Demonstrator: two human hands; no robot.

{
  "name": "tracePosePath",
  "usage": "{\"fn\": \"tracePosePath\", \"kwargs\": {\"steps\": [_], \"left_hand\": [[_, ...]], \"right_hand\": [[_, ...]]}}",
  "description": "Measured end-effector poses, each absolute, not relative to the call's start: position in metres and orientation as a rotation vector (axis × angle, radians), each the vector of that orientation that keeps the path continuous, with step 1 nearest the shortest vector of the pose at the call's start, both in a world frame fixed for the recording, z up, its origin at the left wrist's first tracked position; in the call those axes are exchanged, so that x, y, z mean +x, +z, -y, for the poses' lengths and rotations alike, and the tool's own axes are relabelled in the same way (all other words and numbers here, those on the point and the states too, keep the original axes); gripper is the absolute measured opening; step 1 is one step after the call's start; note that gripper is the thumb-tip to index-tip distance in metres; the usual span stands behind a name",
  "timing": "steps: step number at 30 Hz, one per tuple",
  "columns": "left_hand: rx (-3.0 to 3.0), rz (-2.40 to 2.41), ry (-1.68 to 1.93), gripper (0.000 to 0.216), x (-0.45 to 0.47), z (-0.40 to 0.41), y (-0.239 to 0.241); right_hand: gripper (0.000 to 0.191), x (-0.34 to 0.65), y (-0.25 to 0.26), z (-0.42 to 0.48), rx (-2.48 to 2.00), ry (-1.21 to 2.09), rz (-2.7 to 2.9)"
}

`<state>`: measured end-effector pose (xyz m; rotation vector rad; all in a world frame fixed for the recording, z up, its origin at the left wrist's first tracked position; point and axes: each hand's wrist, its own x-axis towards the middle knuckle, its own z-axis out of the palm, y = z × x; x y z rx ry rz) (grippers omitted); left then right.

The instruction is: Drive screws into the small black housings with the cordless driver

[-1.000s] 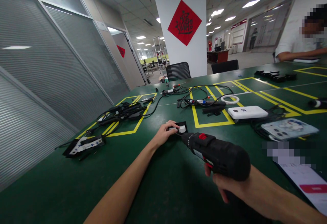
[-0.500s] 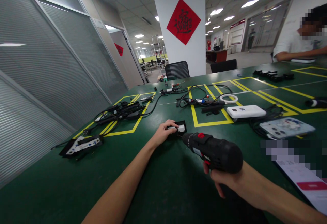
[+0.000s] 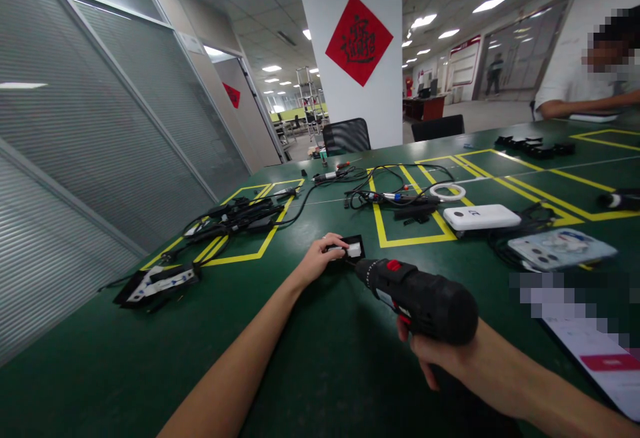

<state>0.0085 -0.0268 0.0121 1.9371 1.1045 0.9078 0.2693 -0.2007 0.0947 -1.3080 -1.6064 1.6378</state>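
Note:
My right hand (image 3: 425,351) is wrapped round the grip of a black cordless drill (image 3: 420,298) with red details. The drill points left and away from me, its tip at the near edge of a small black part with a white block (image 3: 355,250) on it. On the other side of that part, my left hand (image 3: 323,255) grips it with fingers over its top and thumb in front. The part lies on the green table (image 3: 300,365); my fingers hide its left portion, and the exact contact of the drill tip is too small to make out.
Black cables (image 3: 240,218) lie bundled at the left, near a black-and-white bracket (image 3: 160,285). To the right are a white power bank (image 3: 481,218), a phone (image 3: 563,249) and a lit screen (image 3: 585,338). A person (image 3: 575,91) sits at the far right.
The rear of the drill has dipped very slightly. Both hands otherwise stay where they were, and the left one still holds the black part.

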Motion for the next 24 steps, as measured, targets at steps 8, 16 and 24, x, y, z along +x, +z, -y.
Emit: {"fn": "tracePosePath", "kwargs": {"steps": [8,16,24], "left_hand": [[1.932,-1.096,0.897,0.02,0.0075,0.026,0.0115],[1.944,-1.112,0.885,0.021,0.0089,0.0264,0.0136],[1.965,-1.119,0.909,0.022,0.0078,0.0235,0.011]], "right_hand": [[0.013,0.2679,0.0971,0.199,-1.311,1.645,1.613],[0.012,0.2632,0.0981,0.2048,-1.33,1.644,1.569],[0.017,0.2634,0.0926,0.2027,-1.278,1.639,1.585]]}}
